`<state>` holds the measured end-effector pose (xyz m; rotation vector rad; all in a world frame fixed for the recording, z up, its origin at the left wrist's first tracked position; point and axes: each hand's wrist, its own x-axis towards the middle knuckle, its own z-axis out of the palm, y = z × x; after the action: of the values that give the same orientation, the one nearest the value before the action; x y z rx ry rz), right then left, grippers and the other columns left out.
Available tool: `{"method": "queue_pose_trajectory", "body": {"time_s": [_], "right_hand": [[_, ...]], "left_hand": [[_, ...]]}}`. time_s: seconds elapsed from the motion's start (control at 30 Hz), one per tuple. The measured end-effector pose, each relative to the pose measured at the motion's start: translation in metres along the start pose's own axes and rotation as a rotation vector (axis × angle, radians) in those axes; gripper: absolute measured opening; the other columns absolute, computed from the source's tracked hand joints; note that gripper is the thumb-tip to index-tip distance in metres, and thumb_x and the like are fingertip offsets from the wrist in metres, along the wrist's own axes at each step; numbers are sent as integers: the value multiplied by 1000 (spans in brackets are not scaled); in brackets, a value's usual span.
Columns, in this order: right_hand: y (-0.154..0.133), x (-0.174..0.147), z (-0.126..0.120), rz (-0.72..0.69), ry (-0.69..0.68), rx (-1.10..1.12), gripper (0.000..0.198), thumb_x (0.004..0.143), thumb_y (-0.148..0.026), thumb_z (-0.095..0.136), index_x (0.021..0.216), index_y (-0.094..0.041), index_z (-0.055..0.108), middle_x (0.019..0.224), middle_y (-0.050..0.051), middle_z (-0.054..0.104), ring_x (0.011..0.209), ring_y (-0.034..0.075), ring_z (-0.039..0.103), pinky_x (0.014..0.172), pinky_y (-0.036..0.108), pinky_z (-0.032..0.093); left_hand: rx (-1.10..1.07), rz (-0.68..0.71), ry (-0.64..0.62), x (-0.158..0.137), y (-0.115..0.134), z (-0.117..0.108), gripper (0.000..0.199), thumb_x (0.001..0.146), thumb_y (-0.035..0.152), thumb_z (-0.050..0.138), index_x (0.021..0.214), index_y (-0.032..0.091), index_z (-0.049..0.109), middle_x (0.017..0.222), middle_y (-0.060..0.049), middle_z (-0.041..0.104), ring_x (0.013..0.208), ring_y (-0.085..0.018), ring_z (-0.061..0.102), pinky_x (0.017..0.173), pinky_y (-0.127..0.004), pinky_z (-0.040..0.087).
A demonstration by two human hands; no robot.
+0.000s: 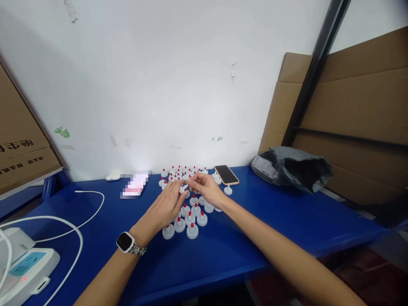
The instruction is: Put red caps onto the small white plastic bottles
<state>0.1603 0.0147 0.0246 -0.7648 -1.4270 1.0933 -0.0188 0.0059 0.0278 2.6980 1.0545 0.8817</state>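
My left hand (pixel 166 203), with a watch (pixel 125 242) on its wrist, is closed on a white nozzle cap (pixel 184 188) between thumb and fingers. The fingertips of my right hand (pixel 208 189) pinch together at the tip of that cap; whatever small piece they hold is hidden. Several white nozzle caps with red tips (pixel 192 230) stand upright on the blue table (pixel 223 255) in front of and behind my hands. Others, such as a white cap without a red tip (pixel 228 190), stand to the right, partly covered by my right hand.
A phone (pixel 226 174) lies behind the caps; a blurred, lit item (pixel 136 185) lies left. A grey plastic bag (pixel 290 168) sits at the right, by cardboard (pixel 360 93). White cables (pixel 81 238) and a power strip (pixel 35 272) occupy the left front. A white wall (pixel 175 85) stands behind.
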Motion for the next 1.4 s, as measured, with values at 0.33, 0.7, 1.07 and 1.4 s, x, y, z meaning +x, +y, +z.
{"method": "queue_pose_trajectory", "body": {"time_s": [0.33,0.7,1.07,1.4], "right_hand": [[-10,2,3,-69,30,-48,36,74,-50,70,73,-18,53,59,-5,52,53,9,45,54,24,36],[20,43,-32,-80,-99,-1035,13,84,-24,57,76,-17,65,68,3,67,62,13,57,59,24,37],[32,53,-38,-53,-215,-959,14,83,-21,56,82,-15,69,72,3,70,64,12,60,62,22,40],[-12,24,-60,-128,6,-1051,25,92,-34,48,98,-17,66,71,2,66,63,13,56,61,24,35]], "left_hand": [[-131,-30,43,10,-6,4,54,99,45,33,147,22,25,136,-13,48,126,-26,46,107,-47,38],[-130,-205,184,3,-41,-21,46,100,48,22,115,21,57,115,-6,62,110,-21,55,101,-40,41],[-134,-173,169,6,-34,-16,46,100,47,23,112,22,60,108,-6,62,107,-22,54,98,-41,42],[-162,-177,158,6,-32,-17,47,100,47,22,112,21,60,110,-7,62,108,-23,55,98,-43,43]]}}
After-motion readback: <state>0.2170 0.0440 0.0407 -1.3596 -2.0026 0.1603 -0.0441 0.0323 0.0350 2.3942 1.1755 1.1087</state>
